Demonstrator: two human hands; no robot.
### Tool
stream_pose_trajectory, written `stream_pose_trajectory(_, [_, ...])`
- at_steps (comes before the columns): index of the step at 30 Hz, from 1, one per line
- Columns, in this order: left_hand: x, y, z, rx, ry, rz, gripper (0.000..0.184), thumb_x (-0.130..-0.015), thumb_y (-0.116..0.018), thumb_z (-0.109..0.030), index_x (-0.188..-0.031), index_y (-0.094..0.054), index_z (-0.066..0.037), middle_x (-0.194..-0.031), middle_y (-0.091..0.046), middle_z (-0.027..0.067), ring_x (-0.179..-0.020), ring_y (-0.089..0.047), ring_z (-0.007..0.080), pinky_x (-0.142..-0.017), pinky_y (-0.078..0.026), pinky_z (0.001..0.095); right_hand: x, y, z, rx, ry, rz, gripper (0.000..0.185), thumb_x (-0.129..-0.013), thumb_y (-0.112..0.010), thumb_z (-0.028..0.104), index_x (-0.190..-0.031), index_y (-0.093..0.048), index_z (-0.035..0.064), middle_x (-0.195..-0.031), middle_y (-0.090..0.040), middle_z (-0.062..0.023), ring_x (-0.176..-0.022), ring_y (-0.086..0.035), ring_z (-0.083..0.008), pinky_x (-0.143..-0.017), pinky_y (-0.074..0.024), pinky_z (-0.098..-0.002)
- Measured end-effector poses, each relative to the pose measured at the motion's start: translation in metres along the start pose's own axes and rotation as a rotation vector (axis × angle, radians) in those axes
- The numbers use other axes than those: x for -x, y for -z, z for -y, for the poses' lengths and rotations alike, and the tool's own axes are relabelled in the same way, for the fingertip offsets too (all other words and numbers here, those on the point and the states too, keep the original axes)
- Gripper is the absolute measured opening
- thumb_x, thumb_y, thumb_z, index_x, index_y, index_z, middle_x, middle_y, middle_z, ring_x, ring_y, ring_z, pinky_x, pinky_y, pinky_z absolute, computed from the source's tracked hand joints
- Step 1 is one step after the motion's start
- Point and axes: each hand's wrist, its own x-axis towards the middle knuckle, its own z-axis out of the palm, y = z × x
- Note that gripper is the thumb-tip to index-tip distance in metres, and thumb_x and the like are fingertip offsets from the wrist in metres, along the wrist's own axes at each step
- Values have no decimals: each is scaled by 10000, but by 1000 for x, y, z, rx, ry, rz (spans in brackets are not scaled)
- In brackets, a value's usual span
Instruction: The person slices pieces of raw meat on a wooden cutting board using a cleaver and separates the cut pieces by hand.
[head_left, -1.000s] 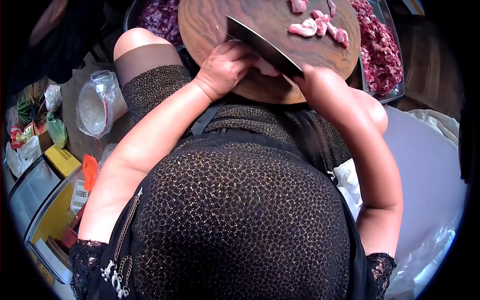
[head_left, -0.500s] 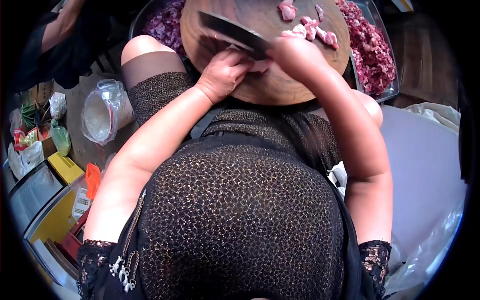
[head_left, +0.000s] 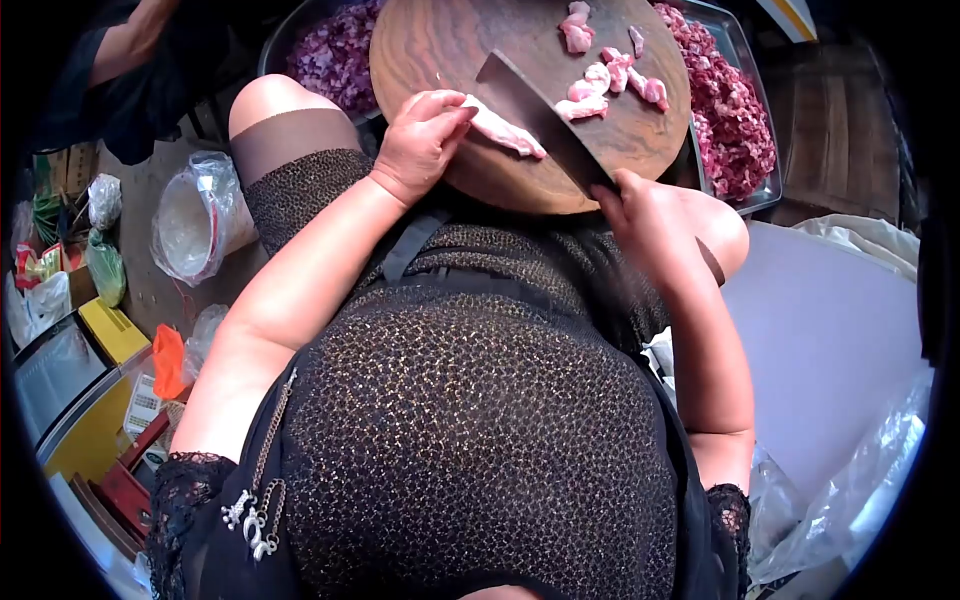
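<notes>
On the round wooden chopping board (head_left: 420,50) lies a pale pink strip of meat (head_left: 505,132). The curled fingers of my left hand (head_left: 420,145) close on the strip's upper left end. My right hand (head_left: 650,215) grips the handle of a cleaver (head_left: 545,120) at the board's near right edge. The cleaver's broad dark blade slants up and left across the board, just right of the strip and apart from my left hand. Several small meat chunks (head_left: 585,98) rest beyond the blade.
Metal trays of chopped meat flank the board, one at left (head_left: 330,50) and one at right (head_left: 735,130). A plastic-lined bucket (head_left: 190,225) stands on the floor to the left. Another person's arm (head_left: 125,45) shows at upper left.
The cleaver has swung right and toward me, away from my left hand, uncovering the meat strip. My right hand has moved to the board's near right edge; my left hand shifted slightly left.
</notes>
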Motion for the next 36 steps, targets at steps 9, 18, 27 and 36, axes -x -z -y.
stream_pose_trajectory(9, [-14,-6,2,321,6,121,179,-787,-687,3,-966,-684,0,-941,-641,129,-863,-625,308,-763,-521,361,-26,-16,-1,129,193,108,225,-942,-581,212,-849,-576,7,-737,-631,-226,-725,-639,-394,-624,-491,-471])
stream_pose_trajectory(18, [-6,-12,13,56,-143,58,146,-757,-703,-16,-901,-708,-39,-924,-645,85,-873,-628,277,-781,-523,354,-80,-11,32,42,228,207,231,-912,-604,210,-851,-607,-13,-764,-643,-236,-731,-646,-403,-634,-502,-480])
stream_pose_trajectory(27, [-11,-5,13,-64,-153,138,244,-707,-714,-105,-951,-712,-95,-1000,-657,74,-952,-613,275,-877,-507,359,-116,-25,56,150,362,160,282,-912,-608,265,-872,-648,-12,-774,-666,-218,-757,-653,-414,-681,-518,-484])
stream_pose_trajectory(36, [-26,8,49,-227,77,184,191,-803,-639,-258,-843,-718,-88,-904,-679,90,-910,-632,284,-866,-499,377,-18,-20,-20,205,37,140,272,-909,-623,269,-824,-621,10,-761,-657,-212,-739,-641,-417,-659,-506,-489])
